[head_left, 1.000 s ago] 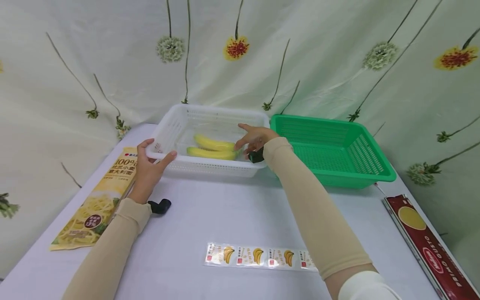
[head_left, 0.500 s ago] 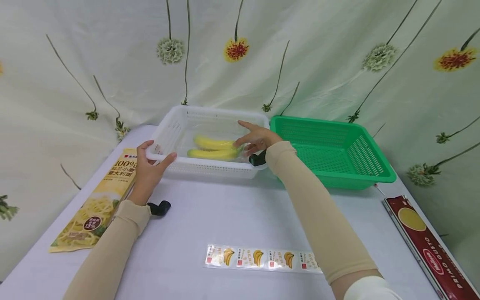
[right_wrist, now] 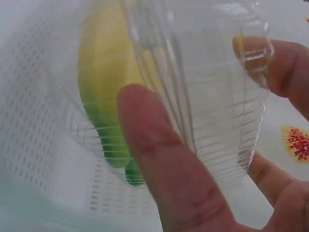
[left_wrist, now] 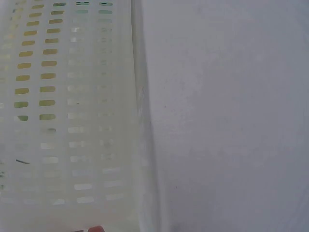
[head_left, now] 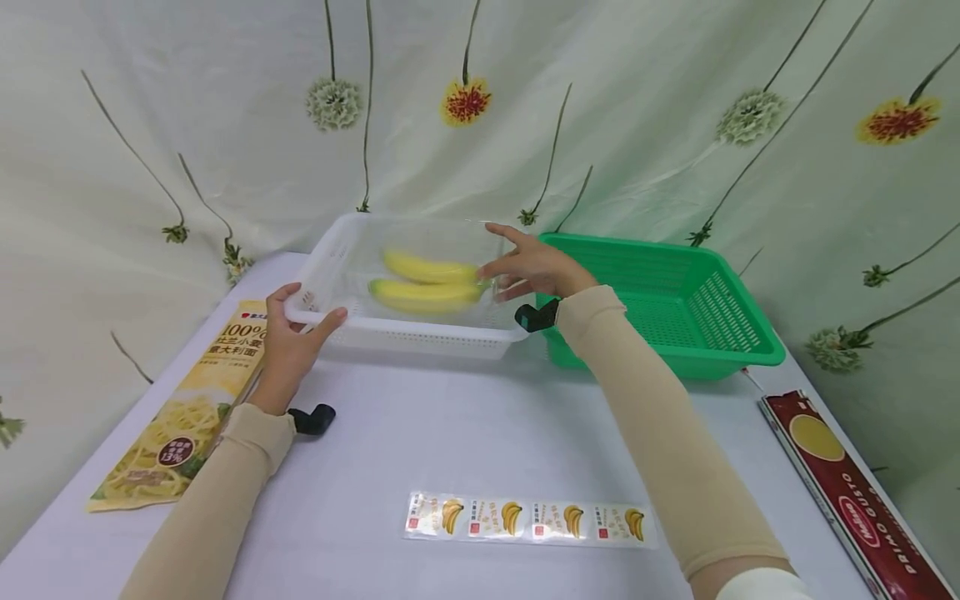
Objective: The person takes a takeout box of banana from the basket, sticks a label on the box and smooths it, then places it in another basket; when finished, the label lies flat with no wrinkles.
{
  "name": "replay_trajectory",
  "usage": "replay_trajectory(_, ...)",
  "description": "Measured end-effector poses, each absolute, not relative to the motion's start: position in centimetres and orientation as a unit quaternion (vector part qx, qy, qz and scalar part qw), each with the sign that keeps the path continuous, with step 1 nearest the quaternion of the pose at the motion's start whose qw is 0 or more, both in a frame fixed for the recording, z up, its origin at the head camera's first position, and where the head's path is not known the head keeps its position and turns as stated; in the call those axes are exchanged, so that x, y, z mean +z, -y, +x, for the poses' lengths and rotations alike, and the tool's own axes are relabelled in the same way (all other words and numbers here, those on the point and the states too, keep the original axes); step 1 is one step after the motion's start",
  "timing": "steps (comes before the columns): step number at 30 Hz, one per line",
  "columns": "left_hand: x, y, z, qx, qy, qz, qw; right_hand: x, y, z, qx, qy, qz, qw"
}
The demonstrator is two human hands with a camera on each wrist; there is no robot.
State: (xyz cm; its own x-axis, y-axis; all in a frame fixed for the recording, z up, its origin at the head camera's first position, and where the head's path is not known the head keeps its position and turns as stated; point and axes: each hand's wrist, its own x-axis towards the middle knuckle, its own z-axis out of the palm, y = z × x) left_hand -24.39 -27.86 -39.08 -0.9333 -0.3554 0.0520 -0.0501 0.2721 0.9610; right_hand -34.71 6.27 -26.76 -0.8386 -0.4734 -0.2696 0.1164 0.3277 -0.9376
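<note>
A clear plastic container with ridged sides [right_wrist: 217, 111] holds two yellow bananas [head_left: 427, 295] with greenish ends. My right hand [head_left: 536, 265] grips its right end, the thumb lying across the plastic in the right wrist view and the other fingers on the far side. The container is tilted and raised within the white basket [head_left: 420, 327]. On the basket's left front corner my left hand [head_left: 294, 337] holds the rim, thumb along the front edge. The left wrist view shows the basket's slotted wall [left_wrist: 77, 116], with the bananas' yellow behind it.
The green basket [head_left: 675, 360] stands right of the white one. A yellow pasta packet [head_left: 187, 417] lies at the left and a red pasta packet [head_left: 855, 500] at the right. Near the front lies a strip of banana labels [head_left: 528, 521]. Patterned cloth hangs behind.
The right hand has moved up and to the right, and the container with the bananas has risen and tilted with it. My left hand has stayed on the basket rim.
</note>
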Motion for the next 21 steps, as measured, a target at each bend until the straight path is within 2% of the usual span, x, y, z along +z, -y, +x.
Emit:
replay_trajectory(10,-39.2,28.0,-24.4,-0.587,0.789,0.120,0.136,-24.6,-9.5,-31.9,-0.568,-0.775,-0.159,0.227)
replay_trajectory(21,-39.3,27.9,-24.4,-0.598,0.781,0.111,0.142,-25.2,-13.4,-28.2,-0.549,-0.789,-0.176,0.213)
